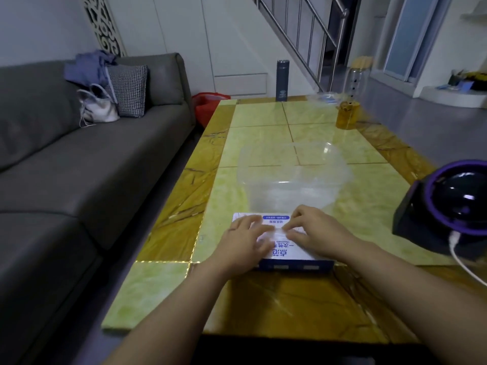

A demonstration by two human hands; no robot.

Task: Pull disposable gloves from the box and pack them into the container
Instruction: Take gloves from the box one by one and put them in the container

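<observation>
Right now both of my hands are on the glove box (291, 252), which lies flat on the table (263, 119) a little way in from the near edge and about midway between the left and right edges. It is white on top with blue print, and its side facing me is blue.

My left hand (247, 241) rests on the left part of the lid, released, with the fingers spread and lying flat on the cardboard. My right hand (316, 233) sits on the right part with its fingers bent. Thumb and forefinger pinch a thin, filmy glove (270, 234) at the middle of the lid, between my two hands. The film is blurred, so I cannot tell how much of it is out of the box.

The clear plastic container (290, 180) stands upright and open-topped just beyond the box, toward the middle of the table. Its near wall is right at the box's far edge, and I cannot tell whether the two touch.

At the far edge stands a dark flask (282, 80). Near the far right corner is a glass jar (347, 114) with amber liquid in its lower part. A black and purple device (453, 201) sits at the right edge, with a white cable (463, 264) running from it toward me. A grey sofa (79, 167) runs along the table's left side.
</observation>
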